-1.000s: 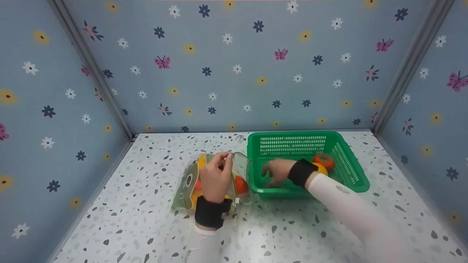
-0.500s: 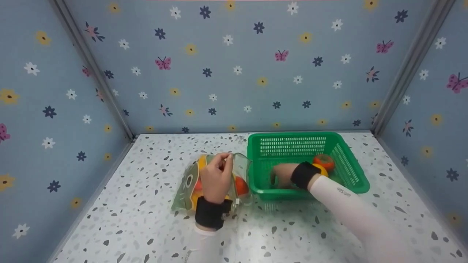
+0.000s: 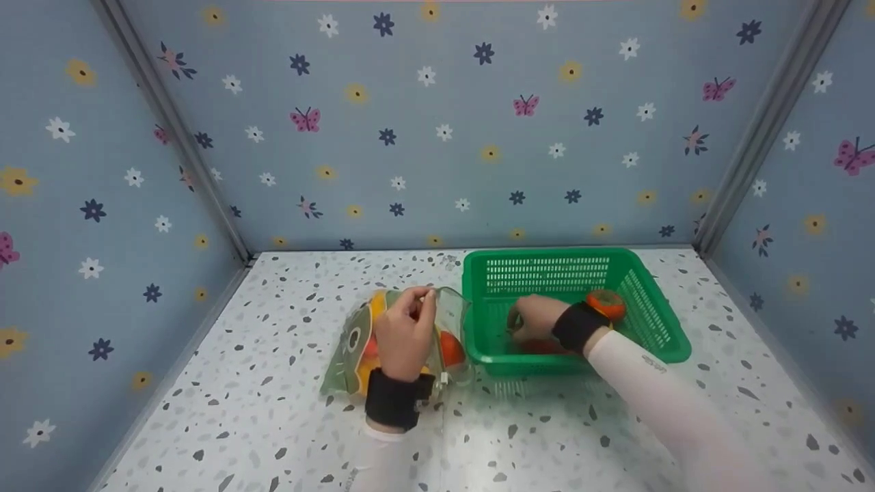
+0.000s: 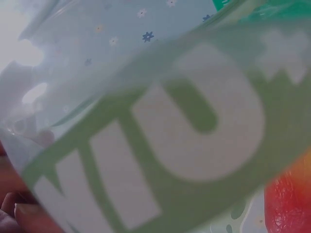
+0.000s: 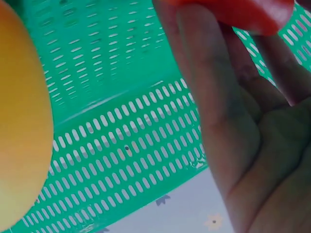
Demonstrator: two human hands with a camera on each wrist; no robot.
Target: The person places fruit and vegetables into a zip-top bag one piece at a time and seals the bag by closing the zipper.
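In the head view my left hand [image 3: 406,335] pinches the top edge of a clear plastic bag [image 3: 338,362] printed in green. Yellow, orange and red produce lies inside it. The left wrist view is mostly filled by the bag's green band [image 4: 194,145] with white letters; fingertips [image 4: 36,216] show at its lower left. My right hand [image 3: 540,318] is down in the green basket [image 3: 567,253]. Its thumb and fingers hold a glossy red fruit or vegetable [image 5: 260,14], whose exact kind cannot be told and whose upper part is cut off in the right wrist view.
An orange-red round fruit [image 3: 606,304] with a brownish top lies in the basket's right part. A large yellow fruit [image 5: 19,126] is close beside my right hand. The basket stands right of the bag on a speckled white table [image 3: 273,410], with flower-patterned walls [image 3: 437,137] around.
My right hand has reached down in the basket, curled its fingers and come up slightly, with the red fruit or vegetable now in its grip. The left hand and bag have stayed put.
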